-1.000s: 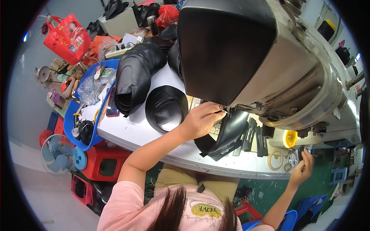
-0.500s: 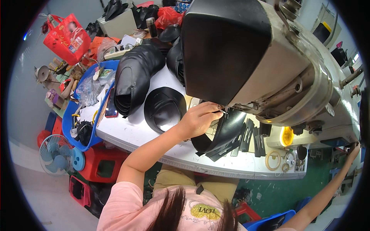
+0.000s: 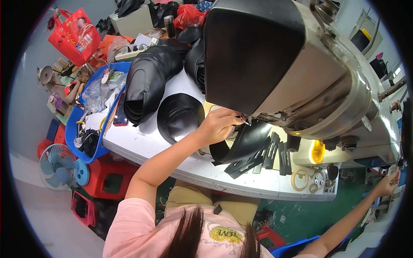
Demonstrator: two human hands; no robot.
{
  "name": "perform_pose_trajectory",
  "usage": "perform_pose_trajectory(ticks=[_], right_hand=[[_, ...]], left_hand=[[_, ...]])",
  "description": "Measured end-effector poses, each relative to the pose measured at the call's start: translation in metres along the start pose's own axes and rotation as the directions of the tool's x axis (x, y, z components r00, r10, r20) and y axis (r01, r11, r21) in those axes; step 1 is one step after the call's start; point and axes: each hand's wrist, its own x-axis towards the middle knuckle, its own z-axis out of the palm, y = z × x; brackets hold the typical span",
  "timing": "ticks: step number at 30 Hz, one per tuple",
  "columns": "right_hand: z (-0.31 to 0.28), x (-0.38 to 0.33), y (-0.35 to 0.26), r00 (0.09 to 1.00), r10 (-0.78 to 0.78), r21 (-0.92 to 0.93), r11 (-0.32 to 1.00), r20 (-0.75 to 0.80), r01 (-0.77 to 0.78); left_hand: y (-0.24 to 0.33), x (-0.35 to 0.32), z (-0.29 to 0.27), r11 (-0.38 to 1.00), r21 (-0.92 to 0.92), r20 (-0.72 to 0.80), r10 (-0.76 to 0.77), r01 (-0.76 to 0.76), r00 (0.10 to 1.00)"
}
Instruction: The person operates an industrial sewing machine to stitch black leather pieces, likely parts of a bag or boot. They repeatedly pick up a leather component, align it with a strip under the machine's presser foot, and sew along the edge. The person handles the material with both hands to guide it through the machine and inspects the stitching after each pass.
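Observation:
My left hand [image 3: 219, 125] reaches under the head of a sewing machine [image 3: 254, 56]. Its thumb and fingertips are pinched together beside small shiny metal parts at the needle area; what they hold is too small to make out. Just past those fingertips a curved black leather piece [image 3: 247, 139] lies on the machine bed, partly hidden by the hand. Far to the right, my right hand [image 3: 387, 183] is raised near the machine's end, fingers apart and nothing seen in it. A round black leather piece [image 3: 180, 118] stands left of my left hand.
Black strips [image 3: 271, 152] lie at the front of the white table [image 3: 146, 146]. Stacked black leather pieces [image 3: 150, 81], a phone [image 3: 121, 112] and a blue basket [image 3: 105, 148] are at left. A yellow lamp [image 3: 317, 151] glows right of the strips. A fan [image 3: 58, 167] stands lower left.
My right hand has come away from the machine's far right end and dropped slightly, its fingers now spread. My left hand stays pinched at the needle area. The whole view has shifted a little.

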Motion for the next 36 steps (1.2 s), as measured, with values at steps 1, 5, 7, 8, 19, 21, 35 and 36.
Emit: perform_pose_trajectory(ticks=[1, 5, 7, 8, 19, 21, 35, 36], right_hand=[[-0.004, -0.013, -0.023, 1.000, 0.029, 0.024, 0.999, 0.012, -0.029], [-0.013, -0.087, -0.101, 0.988, 0.096, 0.069, 0.992, 0.122, -0.105], [-0.011, -0.138, -0.118, 0.954, -0.107, 0.255, 0.966, 0.280, 0.034], [-0.016, -0.161, -0.131, 0.894, -0.120, 0.230, 0.973, 0.433, 0.020], [0.020, -0.303, -0.310, 0.424, -0.478, 0.627, 0.689, 0.770, -0.363], [0.026, -0.305, -0.323, 0.456, -0.494, 0.650, 0.698, 0.740, -0.299], [0.032, -0.305, -0.311, 0.563, -0.328, 0.618, 0.636, 0.759, -0.462], [0.033, -0.306, -0.308, 0.540, -0.301, 0.587, 0.639, 0.786, -0.498]], left_hand=[[0.000, -0.001, -0.001, 1.000, 0.015, 0.008, -0.006, 0.006, 1.000], [0.004, -0.002, -0.001, 0.995, 0.099, 0.006, 0.023, -0.024, 1.000], [0.022, 0.001, -0.007, 0.966, 0.245, 0.009, 0.078, -0.077, 0.997], [0.032, 0.002, -0.010, 0.963, 0.263, 0.027, 0.058, -0.063, 0.998], [0.094, -0.049, -0.070, 0.237, -0.520, 0.239, -0.882, 0.821, 0.406], [0.078, -0.082, -0.068, 0.278, -0.440, 0.161, -0.911, 0.854, 0.380], [0.088, -0.034, -0.128, 0.911, -0.004, -0.266, -0.400, 0.413, 0.877], [0.078, -0.031, -0.129, 0.920, 0.194, -0.166, -0.310, 0.340, 0.936]])
